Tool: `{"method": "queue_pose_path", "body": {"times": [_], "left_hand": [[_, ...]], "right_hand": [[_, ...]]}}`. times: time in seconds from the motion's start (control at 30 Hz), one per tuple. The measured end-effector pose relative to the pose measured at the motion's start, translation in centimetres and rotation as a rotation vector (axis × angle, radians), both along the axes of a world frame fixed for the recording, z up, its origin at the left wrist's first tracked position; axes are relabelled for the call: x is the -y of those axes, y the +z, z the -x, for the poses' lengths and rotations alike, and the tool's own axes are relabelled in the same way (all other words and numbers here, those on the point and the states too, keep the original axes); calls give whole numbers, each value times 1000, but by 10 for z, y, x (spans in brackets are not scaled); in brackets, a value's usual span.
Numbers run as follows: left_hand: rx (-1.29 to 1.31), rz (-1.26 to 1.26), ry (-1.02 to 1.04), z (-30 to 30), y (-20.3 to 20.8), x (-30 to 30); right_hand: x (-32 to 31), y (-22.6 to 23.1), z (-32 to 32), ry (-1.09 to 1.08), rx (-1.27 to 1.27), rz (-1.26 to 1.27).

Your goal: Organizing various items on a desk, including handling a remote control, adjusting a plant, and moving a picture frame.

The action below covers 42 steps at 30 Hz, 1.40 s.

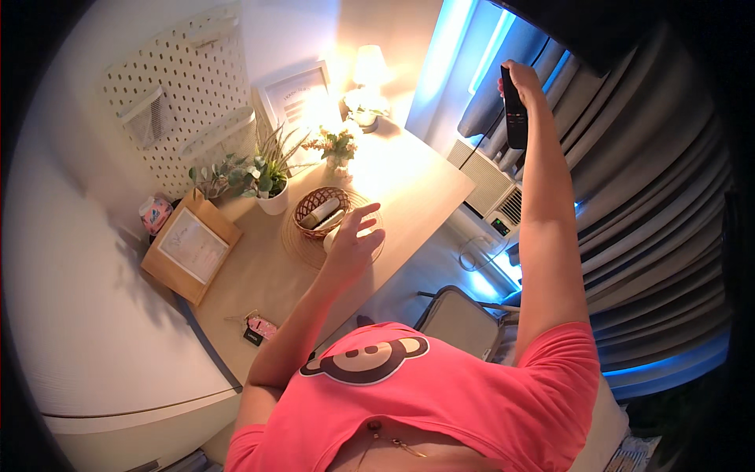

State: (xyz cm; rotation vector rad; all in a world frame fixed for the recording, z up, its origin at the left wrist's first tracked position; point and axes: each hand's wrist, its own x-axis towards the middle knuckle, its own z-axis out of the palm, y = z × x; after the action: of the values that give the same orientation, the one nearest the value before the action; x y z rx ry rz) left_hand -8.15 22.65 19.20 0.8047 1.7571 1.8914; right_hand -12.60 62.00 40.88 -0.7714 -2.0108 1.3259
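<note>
- Head view, right hand (521, 79): the right arm is reaching up and away from the body, and its fingers are wrapping closed around a slim black remote control (514, 118), which is hanging down from the fist in front of the grey curtain (653, 181).
- Head view, left hand (351, 240): it is hovering palm-down over the right edge of the wooden counter (409, 181), with its fingers (363, 211) spreading open and holding nothing. Whether they are touching the round woven placemat (297, 242) beneath cannot be told.
- Head view, beside the left hand: a small woven basket (321, 212) is sitting on the placemat, holding pale tube-shaped items; a pale rounded object is showing partly from under the palm, too hidden to identify.
- Head view, rear of the counter: a white pot with a green plant (270, 177) is standing just left of the basket, a small vase of flowers (336, 149) behind it, and a lit table lamp (368, 79) near the framed picture (297, 98).
- Head view, left side: a white pegboard (177, 102) is hanging on the wall; a wooden-framed board (191, 245) is lying flat below it, with a pink bunch of keys (258, 326) near the counter's front edge.
- Head view, right of the counter: a white air-conditioning unit (491, 193) is standing under the window.
</note>
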Motion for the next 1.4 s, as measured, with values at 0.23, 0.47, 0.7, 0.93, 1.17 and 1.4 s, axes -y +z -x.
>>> {"method": "queue_pose_path", "body": {"times": [0.23, 0.47, 0.7, 0.93, 1.17, 1.4], "left_hand": [[-7, -2, -6, -1, -2, -1], [5, 45, -20, -3, -3, 1], [15, 27, 15, -5, -6, 6], [-21, 27, 44, -4, -14, 11], [0, 32, 39, -2, -18, 16], [62, 33, 5, 0, -14, 13]], "right_hand": [[-16, 30, -6, -62, 107, -213], [-13, 45, -9, -156, 146, -393], [-5, 45, -1, -150, 294, -608], [-13, 43, 11, -176, 345, -698], [-7, 37, 14, -146, 299, -657], [-12, 42, 14, -161, 377, -686]]}}
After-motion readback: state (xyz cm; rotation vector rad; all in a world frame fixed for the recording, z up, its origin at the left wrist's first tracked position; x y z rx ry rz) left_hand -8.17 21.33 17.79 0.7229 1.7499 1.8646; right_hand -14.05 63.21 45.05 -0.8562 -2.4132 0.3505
